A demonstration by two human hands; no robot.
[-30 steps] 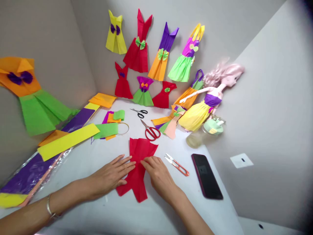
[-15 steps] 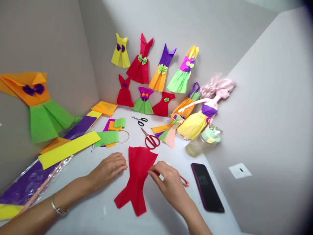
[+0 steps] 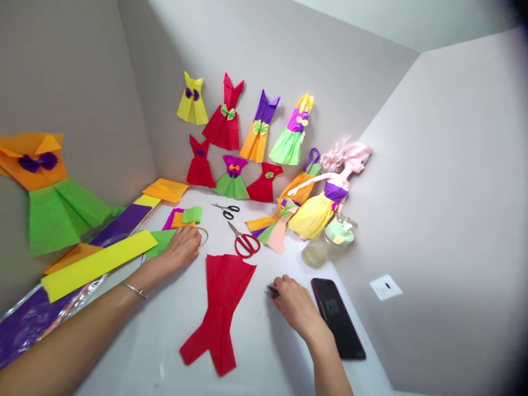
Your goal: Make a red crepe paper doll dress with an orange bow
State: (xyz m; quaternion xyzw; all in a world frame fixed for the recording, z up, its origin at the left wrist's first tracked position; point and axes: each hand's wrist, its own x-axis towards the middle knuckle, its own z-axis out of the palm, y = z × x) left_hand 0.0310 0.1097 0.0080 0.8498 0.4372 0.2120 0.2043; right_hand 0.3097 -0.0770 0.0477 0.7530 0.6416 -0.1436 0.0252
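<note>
In the head view: red paper cutout point(image 3: 221, 309) flat on the white table point(image 3: 136, 355), at the middle front, between the two hands and untouched by either. Long axis running from the near side toward the back wall point(image 3: 256, 49), tipped a little rightward at the far end. Flared, fan-like end pointing away, toward the red-handled scissors point(image 3: 246, 244); narrow at the waist; two splayed strips pointing back to the near side, one out to the left, the other nearly straight.

Right hand point(image 3: 295, 303) between the cutout and the phone point(image 3: 340, 322), apparently closed around small snips point(image 3: 271, 291): blades jutting left past the fingertips, toward the cutout; handle hidden. Left hand point(image 3: 183, 247) well apart from the right, stretched over the green paper strip point(image 3: 160, 243), just beside a thin ring point(image 3: 207, 236); fingertips hidden, grip impossible to tell.

Step in hand, by the look of it: taking up a tool on the right and reaching among the paper strips on the left. For the next move, probably needed: a firm hold on the snips, points clear of the thin red paper; on the left, a light pinch without dragging the yellow strip point(image 3: 99, 267).
</note>
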